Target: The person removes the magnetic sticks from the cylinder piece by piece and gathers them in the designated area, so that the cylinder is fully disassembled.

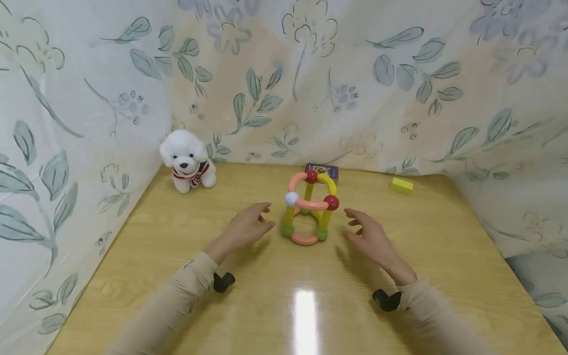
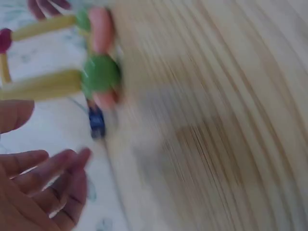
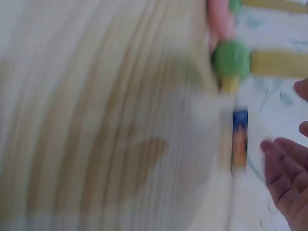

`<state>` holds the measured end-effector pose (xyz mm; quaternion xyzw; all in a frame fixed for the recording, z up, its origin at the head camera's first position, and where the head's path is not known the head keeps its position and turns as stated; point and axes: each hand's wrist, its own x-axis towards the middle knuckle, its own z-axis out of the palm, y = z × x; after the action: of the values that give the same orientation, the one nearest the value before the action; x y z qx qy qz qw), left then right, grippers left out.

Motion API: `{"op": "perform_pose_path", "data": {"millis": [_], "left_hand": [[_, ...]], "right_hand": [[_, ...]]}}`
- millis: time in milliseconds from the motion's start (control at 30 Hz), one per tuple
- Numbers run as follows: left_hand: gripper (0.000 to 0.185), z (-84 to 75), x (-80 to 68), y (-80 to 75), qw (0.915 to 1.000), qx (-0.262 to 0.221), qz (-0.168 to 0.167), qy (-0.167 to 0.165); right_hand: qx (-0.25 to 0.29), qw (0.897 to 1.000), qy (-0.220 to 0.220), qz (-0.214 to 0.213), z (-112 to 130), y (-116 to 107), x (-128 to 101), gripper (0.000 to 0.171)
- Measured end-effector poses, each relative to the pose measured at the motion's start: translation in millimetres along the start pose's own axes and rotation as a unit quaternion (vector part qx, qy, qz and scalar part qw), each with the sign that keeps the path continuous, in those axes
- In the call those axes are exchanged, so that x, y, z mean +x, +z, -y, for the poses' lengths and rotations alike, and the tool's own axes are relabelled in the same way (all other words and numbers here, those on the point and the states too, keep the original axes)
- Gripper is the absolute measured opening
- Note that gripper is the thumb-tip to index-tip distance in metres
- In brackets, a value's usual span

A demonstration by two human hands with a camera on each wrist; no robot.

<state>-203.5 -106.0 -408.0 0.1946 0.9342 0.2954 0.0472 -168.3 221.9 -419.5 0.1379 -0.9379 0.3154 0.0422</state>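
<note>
At the ends of the left hand (image 1: 245, 229) and the right hand (image 1: 372, 240), the fingers are loosely bent with the thumbs parted from them, gripping nothing. Between the two hands, near but untouched, a toy rod-and-ball frame (image 1: 312, 205) stands upright on the wooden table (image 1: 262, 310): three yellow posts (image 1: 326, 220) on green balls (image 1: 321, 234), topped by two red balls (image 1: 331, 202) and a white ball (image 1: 291, 198), with curved salmon and yellow bars linking them. An uneven push from one side could probably tip it, and a squeeze across the posts might pop a bar off its ball if the joints are weak. The frame is an airy cage, with nothing visible inside. Just behind it, a small printed box (image 1: 328, 171) near the floral cloth (image 1: 266, 49) hides any contents. Farther out are a yellow block (image 1: 401, 186) to the right and, at the left, a white plush dog (image 1: 185, 157).
</note>
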Motion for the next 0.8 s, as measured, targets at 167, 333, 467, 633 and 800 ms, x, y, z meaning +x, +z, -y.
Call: {"op": "perform_pose_path", "data": {"millis": [167,333,467,633,800], "left_hand": [[0.045,-15.0,2.4,32.6,0.9909,-0.127,-0.022,0.037],[0.02,-26.1,1.6,52.2,0.9875,-0.132,-0.039,0.078],[0.012,-32.3,-7.4,50.7,0.9861,-0.132,-0.046,0.09],[0.014,-37.2,-27.0,41.2,0.9819,-0.142,-0.036,0.12],[0.021,-39.1,-42.5,28.2,0.9805,-0.148,-0.032,0.125]], "right_hand": [[0.118,0.991,0.06,0.024,13,29,-3,0.055],[0.125,0.991,0.051,-0.006,18,40,-10,0.035],[0.125,0.991,0.035,-0.015,21,37,-19,0.025],[0.135,0.991,0.015,-0.003,31,28,-35,0.024],[0.132,0.991,0.007,0.011,36,12,-45,0.032]]}}
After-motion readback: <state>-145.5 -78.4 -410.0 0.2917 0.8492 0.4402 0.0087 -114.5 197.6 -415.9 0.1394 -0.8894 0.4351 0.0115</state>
